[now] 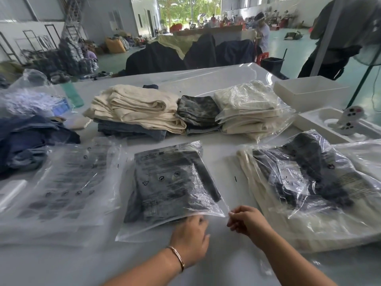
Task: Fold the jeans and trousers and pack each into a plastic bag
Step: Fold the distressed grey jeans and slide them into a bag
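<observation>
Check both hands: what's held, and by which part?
Right hand pinches the near right corner of the plastic bag with dark jeans inside. Left hand rests flat on the bag's open near edge, gripping nothing.

Bright, even daylight with wide-angle bending and soft motion blur.

Light pours in from the open far end of the hall, where the trees (pixel 185 9) look washed out. The white table (pixel 226 265) throws back a flat glow, and shadows under the folded piles are faint. Glare streaks run across the clear plastic sheet (pixel 206 76) at the far edge and the crinkled bags on the right (pixel 309 182). Print on the near-left bag (pixel 68 182) is smeared. The left hand (pixel 190 240) is blurred at the fingers. Straight lines bow towards the frame edges; the background is soft.
</observation>
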The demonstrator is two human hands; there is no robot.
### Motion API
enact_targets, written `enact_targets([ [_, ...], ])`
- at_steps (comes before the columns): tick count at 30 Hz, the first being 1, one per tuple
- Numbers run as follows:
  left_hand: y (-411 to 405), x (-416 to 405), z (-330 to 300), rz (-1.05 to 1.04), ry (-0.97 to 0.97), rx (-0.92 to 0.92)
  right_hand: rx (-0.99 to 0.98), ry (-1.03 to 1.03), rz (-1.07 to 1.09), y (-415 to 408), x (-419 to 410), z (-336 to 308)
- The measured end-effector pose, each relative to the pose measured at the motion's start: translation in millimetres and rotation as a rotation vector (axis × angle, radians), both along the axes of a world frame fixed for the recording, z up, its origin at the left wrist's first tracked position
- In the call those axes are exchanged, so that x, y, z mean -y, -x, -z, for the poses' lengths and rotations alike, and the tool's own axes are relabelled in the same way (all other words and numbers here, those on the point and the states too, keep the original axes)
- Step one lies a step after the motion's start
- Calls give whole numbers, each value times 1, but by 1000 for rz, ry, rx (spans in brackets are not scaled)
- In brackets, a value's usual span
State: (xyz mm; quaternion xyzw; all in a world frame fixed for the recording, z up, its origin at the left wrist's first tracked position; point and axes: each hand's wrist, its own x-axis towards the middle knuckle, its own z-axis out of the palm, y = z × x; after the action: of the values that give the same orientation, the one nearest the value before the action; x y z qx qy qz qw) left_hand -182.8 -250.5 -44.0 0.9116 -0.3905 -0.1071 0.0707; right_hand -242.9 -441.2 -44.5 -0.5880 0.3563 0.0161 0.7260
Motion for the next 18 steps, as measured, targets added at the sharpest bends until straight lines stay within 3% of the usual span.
enact_targets([
  [2, 17, 7, -9, -82, 164, -162, -16, 1, -19, -2, 0, -5],
  [5, 26, 33, -22, -592, 522, -951, -44, 64, -54, -6, -3, -14],
  [6, 26, 42, -22, -697, 615, -1146, -52, 97, -55, -7, -4, -17],
  [8, 29, 57, -17, -860, 876, -1341, -66, 165, -38, -9, -9, -20],
  [10, 30, 68, -12, -981, 1100, -1408, -86, 221, -20, -10, -13, -22],
  [12, 28, 71, -9, -1026, 1191, -1392, -101, 252, -12, -11, -16, -22],
  [18, 26, 67, -2, -1088, 1148, -1186, -157, 377, -40, -11, -22, -13],
])
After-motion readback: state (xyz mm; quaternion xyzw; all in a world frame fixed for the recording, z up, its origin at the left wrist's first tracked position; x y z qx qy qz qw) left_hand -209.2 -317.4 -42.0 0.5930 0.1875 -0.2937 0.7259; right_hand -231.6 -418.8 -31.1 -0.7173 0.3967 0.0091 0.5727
